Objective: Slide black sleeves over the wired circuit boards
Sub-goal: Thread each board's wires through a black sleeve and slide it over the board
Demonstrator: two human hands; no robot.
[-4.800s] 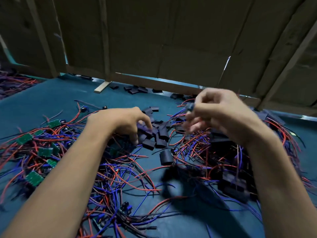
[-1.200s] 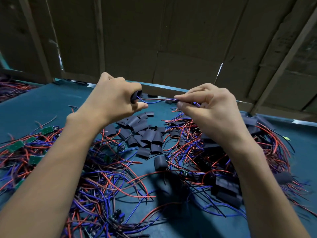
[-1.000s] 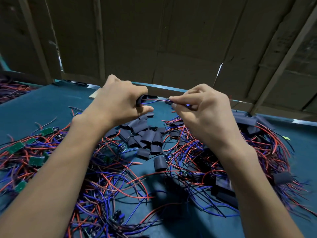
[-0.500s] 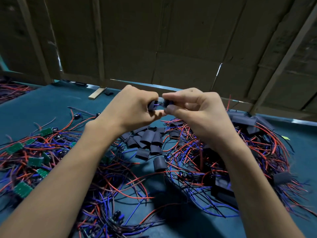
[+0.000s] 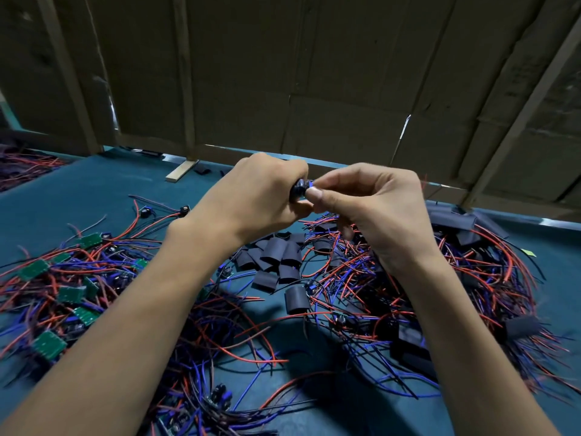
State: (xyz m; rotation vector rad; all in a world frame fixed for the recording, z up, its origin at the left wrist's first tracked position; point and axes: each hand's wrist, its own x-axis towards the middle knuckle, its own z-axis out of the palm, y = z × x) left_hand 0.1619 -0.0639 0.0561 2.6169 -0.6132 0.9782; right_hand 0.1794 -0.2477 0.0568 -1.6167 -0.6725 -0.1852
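Up in the air, above the middle of the table, a black sleeve (image 5: 298, 191) sits pinched between the two hands, and only its dark end shows, with a glint of blue at its right edge. The left hand (image 5: 261, 196) is wrapped round it, fingers curled tight, the sleeve poking out on the thumb side. The right hand (image 5: 374, 209) meets it from the other side, thumb and forefinger pinching at the sleeve's mouth, the thumbnail facing the camera. The circuit board itself cannot be seen between the fingers. The two hands touch at the sleeve, both forearms reaching in from the bottom corners.

Straight below the hands, on the blue-green table (image 5: 78, 190), lies a heap of loose sleeves (image 5: 276, 256), short flattened black tubes piled across one another. One single sleeve (image 5: 296, 298) stands a little nearer, just in front of the heap. To the left sprawls a tangle of wires (image 5: 103, 278), red, blue and black, with bare green boards (image 5: 47, 343) scattered through it. To the right is another tangle, the finished pile (image 5: 465, 278), where black-covered pieces show among the wires. More flat black sleeving (image 5: 452, 220) lies at the far right edge of that pile.

Beyond the table stands a cardboard wall (image 5: 314, 73) braced with wooden strips, and a small wood block (image 5: 181, 171) rests at its foot.
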